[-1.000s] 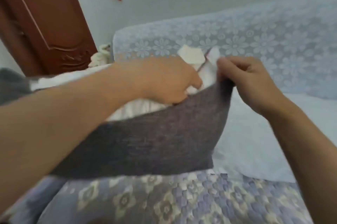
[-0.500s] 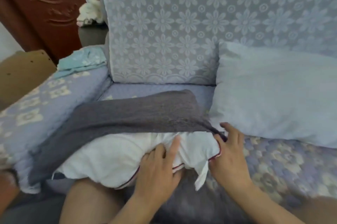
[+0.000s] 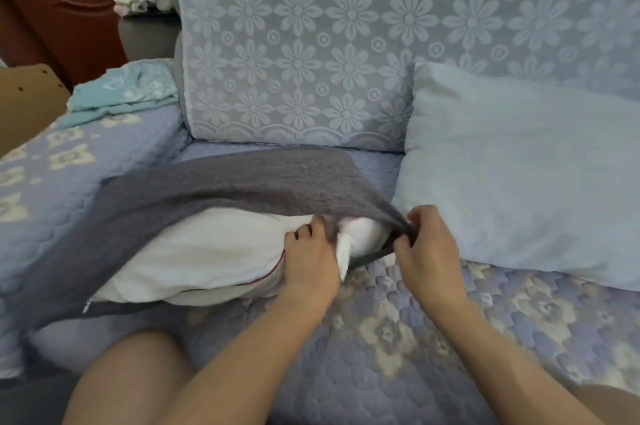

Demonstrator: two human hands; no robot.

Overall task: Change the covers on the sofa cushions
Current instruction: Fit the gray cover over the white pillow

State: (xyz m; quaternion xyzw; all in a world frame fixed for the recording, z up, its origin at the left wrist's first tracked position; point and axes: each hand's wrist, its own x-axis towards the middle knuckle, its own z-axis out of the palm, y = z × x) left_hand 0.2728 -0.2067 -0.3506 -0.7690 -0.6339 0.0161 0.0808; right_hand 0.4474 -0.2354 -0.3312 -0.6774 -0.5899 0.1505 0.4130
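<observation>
- At the far left, a folded teal cloth (image 3: 121, 92) lies on the quilted sofa arm (image 3: 69, 161); it looks like another cover, though you cannot confirm that from here.
- The white cushion insert (image 3: 194, 255) lies on the sofa seat (image 3: 398, 338) in front of you, its far side and right end under the grey cover (image 3: 221, 182), its near side and left corner bare.
- Your left hand (image 3: 310, 258) rests on the insert's right end with fingers curled, the tips tucked under the cover's edge, pressing the stuffing down. A white tag (image 3: 343, 255) hangs just beside it.
- Your right hand (image 3: 427, 244) pinches the corner of the grey cover's opening between thumb and fingers and holds it up and taut.
- To the right, a pale blue pillow (image 3: 519, 165) leans against the lace-covered backrest (image 3: 346, 44), near your right hand but not touching it.
- The step in hand looks like working the insert through the cover's mouth; whether in or out cannot be judged from this view alone.
- Next, you will likely need to keep the opening stretched with your right hand while the left shifts the corner of the insert past the seam, without catching the tag.
</observation>
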